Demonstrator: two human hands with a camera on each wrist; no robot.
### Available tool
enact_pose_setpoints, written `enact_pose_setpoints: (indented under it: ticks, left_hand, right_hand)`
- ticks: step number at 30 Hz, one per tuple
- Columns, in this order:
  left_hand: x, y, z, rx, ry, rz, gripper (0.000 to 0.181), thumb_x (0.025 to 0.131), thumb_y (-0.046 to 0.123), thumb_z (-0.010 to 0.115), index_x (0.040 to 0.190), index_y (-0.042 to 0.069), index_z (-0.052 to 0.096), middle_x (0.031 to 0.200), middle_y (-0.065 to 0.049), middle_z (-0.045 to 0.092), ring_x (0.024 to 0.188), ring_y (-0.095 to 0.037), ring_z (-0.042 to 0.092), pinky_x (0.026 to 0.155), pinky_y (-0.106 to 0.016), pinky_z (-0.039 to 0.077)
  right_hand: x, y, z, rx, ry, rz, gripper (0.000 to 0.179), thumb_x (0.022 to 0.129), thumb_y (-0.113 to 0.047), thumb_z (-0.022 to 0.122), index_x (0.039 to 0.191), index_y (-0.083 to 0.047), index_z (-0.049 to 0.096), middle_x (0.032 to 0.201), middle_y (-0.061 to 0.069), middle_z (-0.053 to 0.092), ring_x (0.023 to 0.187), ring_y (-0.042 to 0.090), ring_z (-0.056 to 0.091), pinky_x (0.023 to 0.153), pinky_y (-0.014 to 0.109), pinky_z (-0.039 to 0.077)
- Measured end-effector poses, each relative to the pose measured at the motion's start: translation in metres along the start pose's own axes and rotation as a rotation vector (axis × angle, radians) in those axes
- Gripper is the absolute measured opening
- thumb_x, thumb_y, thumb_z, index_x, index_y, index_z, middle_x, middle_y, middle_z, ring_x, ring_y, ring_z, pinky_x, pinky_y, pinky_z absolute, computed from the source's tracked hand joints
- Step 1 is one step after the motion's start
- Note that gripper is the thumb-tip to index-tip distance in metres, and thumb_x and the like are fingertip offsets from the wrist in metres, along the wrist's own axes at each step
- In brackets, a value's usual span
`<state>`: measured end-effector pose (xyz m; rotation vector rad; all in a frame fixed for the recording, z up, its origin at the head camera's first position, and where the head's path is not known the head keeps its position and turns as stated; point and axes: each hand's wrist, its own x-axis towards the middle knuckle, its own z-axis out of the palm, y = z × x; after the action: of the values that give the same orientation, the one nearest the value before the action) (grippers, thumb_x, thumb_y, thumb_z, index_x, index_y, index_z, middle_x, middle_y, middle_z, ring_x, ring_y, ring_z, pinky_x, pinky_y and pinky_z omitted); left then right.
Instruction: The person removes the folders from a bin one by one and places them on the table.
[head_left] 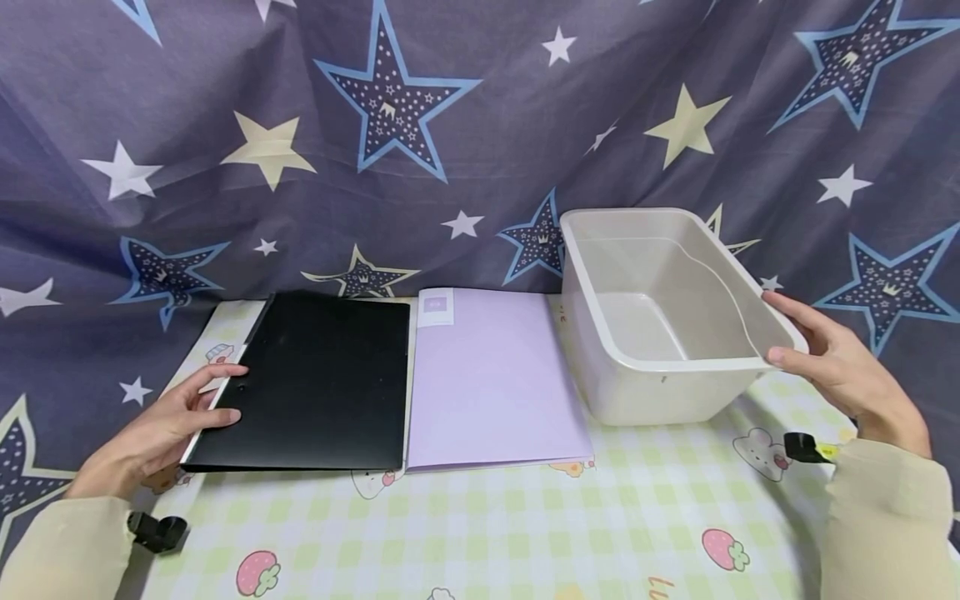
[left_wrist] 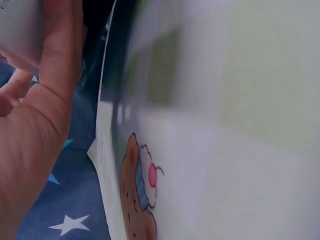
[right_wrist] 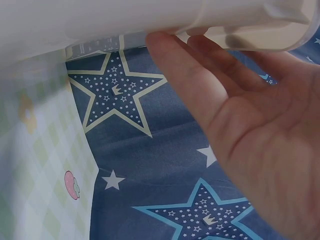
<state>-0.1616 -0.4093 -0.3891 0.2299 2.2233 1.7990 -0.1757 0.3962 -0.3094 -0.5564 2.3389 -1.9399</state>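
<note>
A black folder (head_left: 322, 383) with a pale spine lies at the left of the table in the head view. My left hand (head_left: 165, 425) grips it by the spine, thumb and fingertips over the black cover. Close beside it, on the right, is a lilac folder (head_left: 495, 383) bearing a small white label at its top left corner. On the right stands a white plastic bin (head_left: 667, 396), open at the top, with nothing inside. My right hand (head_left: 851, 367) holds the bin's right front corner by the rim; in the right wrist view the fingers (right_wrist: 185, 70) reach under that rim.
The table wears a green checked cloth (head_left: 465, 533) printed with strawberries and cartoon animals. Right behind the folders and bin hangs a dark blue curtain (head_left: 480, 125) with stars. Small black wrist devices (head_left: 157, 532) sit at both sleeves.
</note>
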Motion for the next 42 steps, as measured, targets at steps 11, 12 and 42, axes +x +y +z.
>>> enact_pose_setpoints:
  ticks: [11,12,42]
  left_hand:
    - [-0.003,-0.003,0.001,0.092,0.017,-0.090,0.066,0.090,0.008,0.064,0.147,0.015,0.031,0.155,0.005,-0.023,0.140,-0.036,-0.017,0.086,-0.007,0.031]
    - [-0.003,-0.004,0.001,0.115,0.024,-0.097,0.066,0.090,0.009,0.065,0.146,0.016,0.031,0.156,0.001,-0.022,0.141,-0.033,-0.008,0.082,-0.009,0.033]
    - [0.003,0.007,0.004,0.559,0.076,-0.147,0.077,0.085,0.033,0.073,0.143,0.007,0.031,0.144,-0.032,0.025,0.121,-0.051,0.036,0.081,-0.050,0.046]
  right_hand:
    - [0.000,-0.003,0.001,-0.031,0.003,0.015,0.073,0.089,0.018,0.049,0.152,-0.008,0.021,0.146,0.007,0.030,0.108,0.008,0.056,0.080,0.018,0.050]
    - [0.000,-0.003,0.001,-0.038,0.001,0.018,0.073,0.089,0.018,0.049,0.152,-0.008,0.021,0.146,0.007,0.029,0.108,0.008,0.056,0.080,0.018,0.050]
    - [0.000,-0.002,0.004,-0.004,-0.010,-0.044,0.073,0.087,0.021,0.048,0.150,-0.002,0.022,0.140,0.008,0.038,0.107,0.009,0.057,0.079,0.019,0.051]
